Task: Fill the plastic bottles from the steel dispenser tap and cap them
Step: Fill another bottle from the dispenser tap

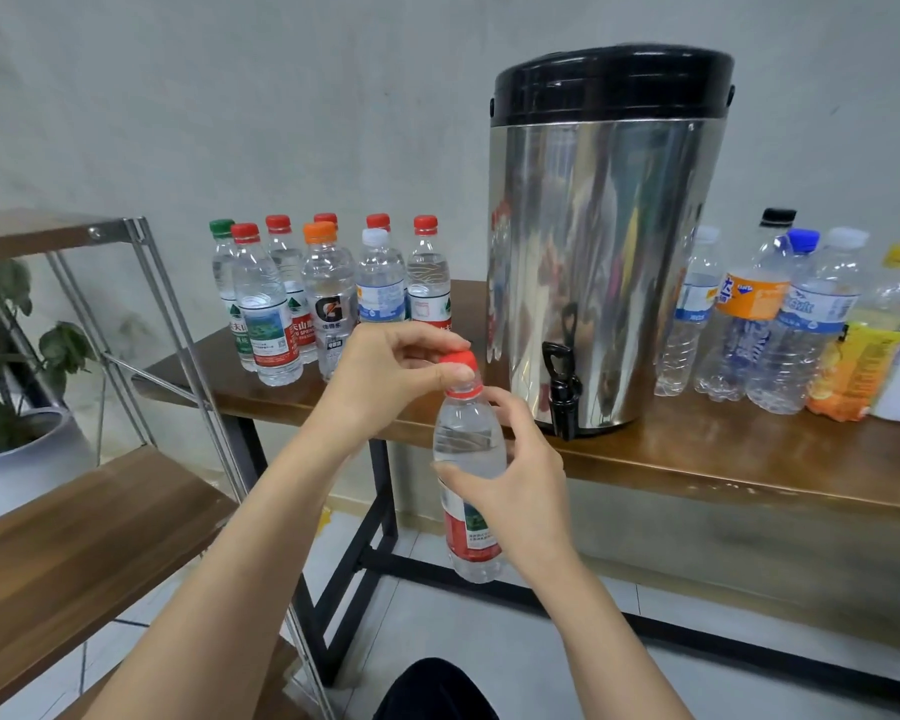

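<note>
A long wooden counter (697,459) on a black frame runs along the wall, and on it stands the steel dispenser (604,241) with its black lid (614,83). A wood-and-metal shelf (74,537) stands to the left, with a potted plant (17,356) behind it. Left of the dispenser is a cluster of capped bottles (323,293) holding clear liquid, most with red caps, one orange, one green and one white. To its right stand more plastic bottles (780,324) that look empty, among them an orange-labelled one and a yellow one. In front of the counter's edge, off its surface, a clear water bottle (468,444) with a red and white label is held upright, filled nearly to the neck. The right grip (520,480) is wrapped around its middle from the right side, thumb across the front. The left grip (391,376) reaches in from above left and pinches the red cap (458,363) sitting on the bottle's neck between thumb and fingers. The black tap (562,387) is just right of the cap, apart from it.
</note>
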